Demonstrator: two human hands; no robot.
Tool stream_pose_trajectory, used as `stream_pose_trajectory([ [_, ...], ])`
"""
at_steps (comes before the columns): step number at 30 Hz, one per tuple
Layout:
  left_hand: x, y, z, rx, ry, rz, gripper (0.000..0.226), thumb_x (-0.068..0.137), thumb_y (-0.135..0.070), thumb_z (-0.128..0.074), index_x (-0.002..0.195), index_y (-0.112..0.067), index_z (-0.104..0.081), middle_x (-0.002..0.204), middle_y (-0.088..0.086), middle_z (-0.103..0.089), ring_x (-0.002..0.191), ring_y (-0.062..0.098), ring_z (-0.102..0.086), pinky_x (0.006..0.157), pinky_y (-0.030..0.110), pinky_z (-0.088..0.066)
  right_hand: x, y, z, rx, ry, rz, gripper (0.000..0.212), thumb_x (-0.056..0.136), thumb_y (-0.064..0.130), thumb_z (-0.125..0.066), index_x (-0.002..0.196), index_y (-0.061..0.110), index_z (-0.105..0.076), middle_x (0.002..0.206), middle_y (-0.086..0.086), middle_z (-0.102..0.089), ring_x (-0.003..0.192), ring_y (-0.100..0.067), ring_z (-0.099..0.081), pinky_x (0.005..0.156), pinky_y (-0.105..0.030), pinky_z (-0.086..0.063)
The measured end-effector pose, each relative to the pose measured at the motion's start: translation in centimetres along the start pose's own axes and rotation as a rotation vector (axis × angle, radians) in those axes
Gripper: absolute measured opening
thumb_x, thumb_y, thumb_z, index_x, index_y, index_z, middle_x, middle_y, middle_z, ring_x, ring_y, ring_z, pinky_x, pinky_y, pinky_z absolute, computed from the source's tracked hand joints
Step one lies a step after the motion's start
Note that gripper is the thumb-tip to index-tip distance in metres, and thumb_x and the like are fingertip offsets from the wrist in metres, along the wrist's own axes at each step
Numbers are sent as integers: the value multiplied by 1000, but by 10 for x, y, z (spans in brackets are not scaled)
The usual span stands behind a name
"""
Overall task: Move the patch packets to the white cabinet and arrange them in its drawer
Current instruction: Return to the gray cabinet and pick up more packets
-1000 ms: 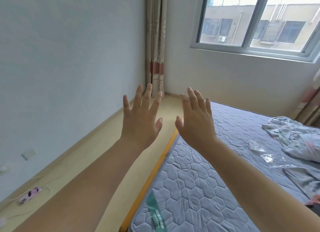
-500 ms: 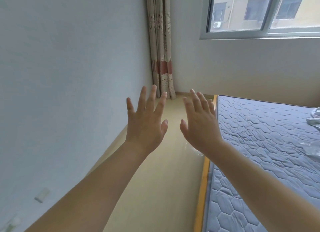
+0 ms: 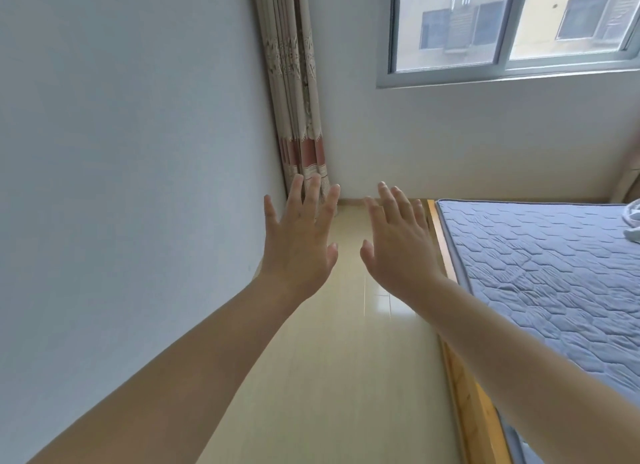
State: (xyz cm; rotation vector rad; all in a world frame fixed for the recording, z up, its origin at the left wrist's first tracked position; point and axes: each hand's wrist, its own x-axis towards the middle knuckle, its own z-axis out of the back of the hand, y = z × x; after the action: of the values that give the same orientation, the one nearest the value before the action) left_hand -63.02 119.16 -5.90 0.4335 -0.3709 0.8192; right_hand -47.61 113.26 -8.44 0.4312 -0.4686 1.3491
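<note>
Since the earlier frames the view has swung left and the bed has slid to the right edge, so that of the crumpled pale cloth (image 3: 633, 221) only a sliver shows at the far right; both arms stay raised much as before.

The smooth, matt blue-grey painted wall (image 3: 121, 151) fills the left half of the frame. Below and right of it the glossy cream plank floor (image 3: 329, 377) runs up the middle as a narrow strip, with a bright reflection near its centre. At the right lies the grey-blue quilted mattress (image 3: 554, 273), stitched in a hexagon pattern and piped along its edge, sitting on an orange-toned wooden bed frame (image 3: 464, 387). In the upper right, the grey-framed sliding window (image 3: 502, 72) shows a yellowish building outside. A pleated beige curtain with a lace-like print and a red-brown band (image 3: 294, 99) hangs in the corner at upper centre.

The patch packets and the white cabinet do not show in this view.

The left hand (image 3: 298, 248) is held up at centre frame, back to the camera, fingers straight and slightly spread, touching nothing. The right hand (image 3: 398, 252) is just beside it, apart from it, fingers likewise straight and close together, holding nothing.
</note>
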Motion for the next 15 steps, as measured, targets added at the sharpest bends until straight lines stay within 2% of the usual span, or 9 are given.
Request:
stream_pose_trajectory([
  [4, 46, 61, -40, -15, -59, -68, 81, 84, -42, -58, 151, -16, -21, 157, 14, -20, 146, 33, -13, 106, 66, -22, 57, 19, -37, -26, 87, -48, 66, 86, 25, -58, 144, 7, -32, 155, -16, -20, 144, -33, -17, 115, -52, -18],
  [8, 104, 86, -88, -69, -56, -83, 79, 87, -44, -50, 151, -17, -12, 159, 13, -13, 146, 33, -9, 107, 65, -20, 102, 4, -69, -52, 13, -108, 63, 77, 21, -67, 134, 4, -45, 146, -19, -38, 135, -36, -36, 107, -56, -33],
  [11, 156, 83, -130, -168, -75, -63, 77, 87, -44, -47, 148, -20, -6, 158, 13, -16, 146, 33, -12, 107, 65, -19, 142, -19, -100, -50, -58, -122, 63, 76, 22, -67, 133, 4, -46, 144, -20, -40, 134, -36, -39, 105, -55, -34],
  [15, 244, 68, -190, -212, -121, -110, 78, 85, -44, -52, 147, -20, -12, 157, 13, -21, 145, 34, -17, 106, 66, -22, 214, -70, -148, -96, -99, -134, 64, 76, 25, -67, 133, 4, -46, 144, -20, -41, 133, -36, -40, 104, -56, -35],
])
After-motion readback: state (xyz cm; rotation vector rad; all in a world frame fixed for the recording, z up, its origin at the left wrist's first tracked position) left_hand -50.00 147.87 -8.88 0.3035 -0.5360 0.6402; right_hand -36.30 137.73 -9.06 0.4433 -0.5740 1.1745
